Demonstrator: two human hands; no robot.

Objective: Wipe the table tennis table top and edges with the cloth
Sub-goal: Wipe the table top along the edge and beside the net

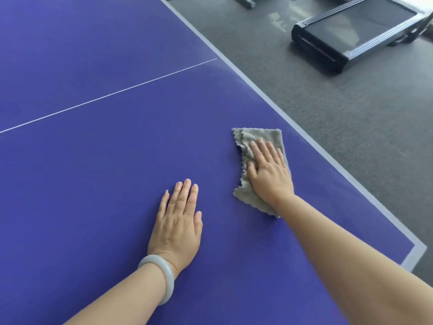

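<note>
Wiping the table top [93,172], my right hand [269,174] presses the cloth [260,137] flat-fingered near the right edge; left hand [178,221] rests flat, fingers straight. Next, probably sweeping toward the border stripe [328,158].

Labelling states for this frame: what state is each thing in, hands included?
cloth: lying flat on the table top, under the right hand
right hand: fingers straight, pressing the cloth
left hand: flat on the bare table top, holding nothing
bracelet: worn on the left wrist
white edge line: uncovered, cloth lies just inside it
</note>
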